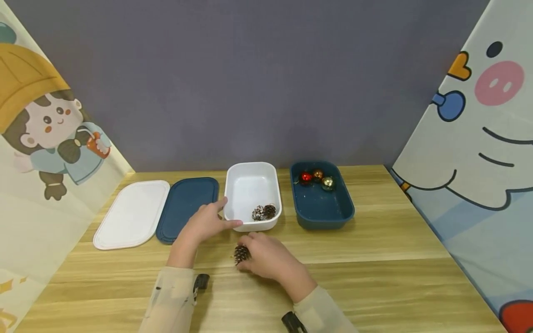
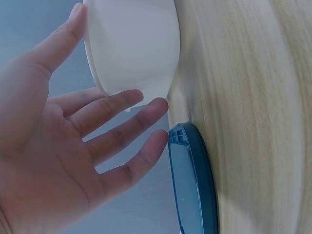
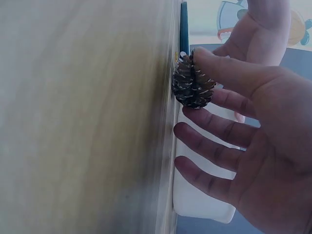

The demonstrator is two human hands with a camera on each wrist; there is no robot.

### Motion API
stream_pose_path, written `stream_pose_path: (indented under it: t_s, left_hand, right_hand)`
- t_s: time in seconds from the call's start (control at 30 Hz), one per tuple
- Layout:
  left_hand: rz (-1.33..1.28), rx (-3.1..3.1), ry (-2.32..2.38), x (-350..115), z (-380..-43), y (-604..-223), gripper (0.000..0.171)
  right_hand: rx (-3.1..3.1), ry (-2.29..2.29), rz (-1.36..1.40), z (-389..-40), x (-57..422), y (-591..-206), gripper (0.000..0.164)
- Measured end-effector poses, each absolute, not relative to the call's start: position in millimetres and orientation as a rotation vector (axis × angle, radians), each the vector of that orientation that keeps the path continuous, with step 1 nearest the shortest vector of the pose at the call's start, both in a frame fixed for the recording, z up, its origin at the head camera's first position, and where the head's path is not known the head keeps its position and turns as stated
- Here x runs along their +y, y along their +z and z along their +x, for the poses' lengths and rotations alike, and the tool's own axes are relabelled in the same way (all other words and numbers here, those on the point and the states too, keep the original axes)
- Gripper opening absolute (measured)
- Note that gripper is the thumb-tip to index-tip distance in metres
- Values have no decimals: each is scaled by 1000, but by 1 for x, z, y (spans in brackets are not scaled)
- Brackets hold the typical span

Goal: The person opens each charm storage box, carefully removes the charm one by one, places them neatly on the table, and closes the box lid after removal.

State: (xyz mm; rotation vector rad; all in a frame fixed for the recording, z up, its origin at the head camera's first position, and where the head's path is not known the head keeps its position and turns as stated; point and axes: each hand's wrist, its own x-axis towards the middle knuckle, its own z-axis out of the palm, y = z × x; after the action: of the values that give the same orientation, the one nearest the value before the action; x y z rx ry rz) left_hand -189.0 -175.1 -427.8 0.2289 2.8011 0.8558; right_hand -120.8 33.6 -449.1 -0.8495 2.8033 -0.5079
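My right hand [image 1: 266, 256] pinches a brown pine cone [image 3: 193, 84] between thumb and fingers, at the tabletop in front of the white container [image 1: 252, 192]. Pale tips and a small gold loop show on the cone in the right wrist view. Two more pine cones [image 1: 264, 212] lie inside the white container at its near end. My left hand [image 1: 207, 221] touches that container's near left corner, with thumb and fingers spread apart. In the left wrist view its fingers [image 2: 117, 131] are extended beside the container wall.
A dark blue container [image 1: 325, 217] to the right holds red, copper and gold ball ornaments [image 1: 318, 177]. On the left lie a white lid [image 1: 132, 215] and a dark blue lid [image 1: 188, 203] side by side. A grey wall [image 1: 258, 83] stands behind the wooden table [image 1: 395, 277].
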Motion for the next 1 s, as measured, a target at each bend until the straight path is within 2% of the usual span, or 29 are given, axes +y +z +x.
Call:
stream_pose_path:
  t_s: [0.3,0.6,0.8,1.0]
  left_hand:
    - [226,2804,855,-175,-190,-428,107]
    - [238,2798,861,-175,-191,-428,106]
    - [247,2790,856,-176,-191,-428,106]
    - [238,2783,848,-176,-190,-428,105]
  right_hand:
    - [2775,-563,-811,-125,39,-444,66]
    - [2647,-657,-853,-133,56,-399,64]
    - [2641,-675,-881,-155,68,-365,53]
    - [2690,-666,-857,-186,77,-353,55]
